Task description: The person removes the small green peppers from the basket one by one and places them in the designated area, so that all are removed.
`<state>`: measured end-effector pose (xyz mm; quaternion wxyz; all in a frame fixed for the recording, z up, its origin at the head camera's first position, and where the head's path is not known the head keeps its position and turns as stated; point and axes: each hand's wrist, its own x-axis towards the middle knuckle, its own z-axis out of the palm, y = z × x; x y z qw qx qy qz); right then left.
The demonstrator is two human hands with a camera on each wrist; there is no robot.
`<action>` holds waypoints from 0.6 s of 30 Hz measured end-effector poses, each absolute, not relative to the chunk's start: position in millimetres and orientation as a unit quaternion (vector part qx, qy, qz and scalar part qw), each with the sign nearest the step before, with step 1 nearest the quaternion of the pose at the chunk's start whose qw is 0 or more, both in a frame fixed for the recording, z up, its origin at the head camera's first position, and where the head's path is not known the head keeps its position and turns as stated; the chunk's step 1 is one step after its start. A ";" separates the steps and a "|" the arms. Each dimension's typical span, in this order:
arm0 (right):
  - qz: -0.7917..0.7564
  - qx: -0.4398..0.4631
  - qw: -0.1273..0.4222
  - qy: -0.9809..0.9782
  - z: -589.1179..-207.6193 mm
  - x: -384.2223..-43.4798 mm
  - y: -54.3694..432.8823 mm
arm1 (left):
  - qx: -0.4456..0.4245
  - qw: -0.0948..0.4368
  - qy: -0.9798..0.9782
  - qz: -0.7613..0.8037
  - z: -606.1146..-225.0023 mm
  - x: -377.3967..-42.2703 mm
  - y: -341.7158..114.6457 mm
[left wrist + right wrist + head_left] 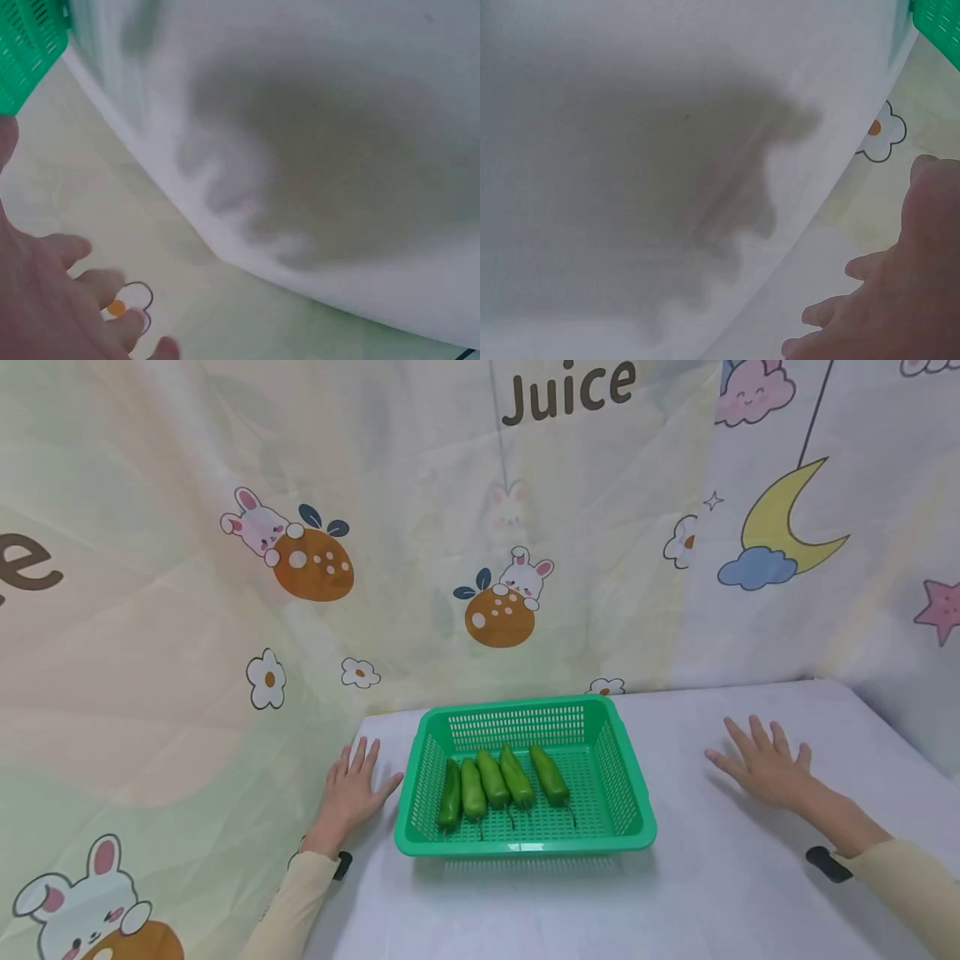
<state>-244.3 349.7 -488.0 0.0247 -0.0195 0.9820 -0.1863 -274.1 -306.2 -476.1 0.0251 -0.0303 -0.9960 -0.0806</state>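
Table (pixel 705 885) is being taken up by a basket (pixel 525 845) of five peppers (pixel 494 781), nothing's being gripped by the spread left hand (pixel 351 795) just beside it or right hand (pixel 772 772) well apart, but a spill's being risked, imo, by any left-hand bump.

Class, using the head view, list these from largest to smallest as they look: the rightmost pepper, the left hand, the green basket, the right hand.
1. Green basket
2. Left hand and right hand: too alike to rank
3. Rightmost pepper
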 end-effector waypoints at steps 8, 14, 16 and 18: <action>-0.196 -0.031 0.047 0.979 -479.0 -243.4 342.9 | -0.012 -0.061 -0.969 -0.241 -462.6 -277.7 -299.4; -0.194 -0.041 0.053 0.979 -470.4 -245.6 331.7 | -0.001 -0.113 -0.947 -0.299 -452.3 -278.0 -276.6; -0.190 -0.050 0.051 0.979 -465.8 -246.8 327.9 | 0.002 -0.117 -0.944 -0.308 -449.7 -277.5 -269.8; -0.185 -0.058 0.047 0.980 -459.9 -248.5 324.2 | -0.002 -0.117 -0.940 -0.321 -447.7 -276.9 -264.2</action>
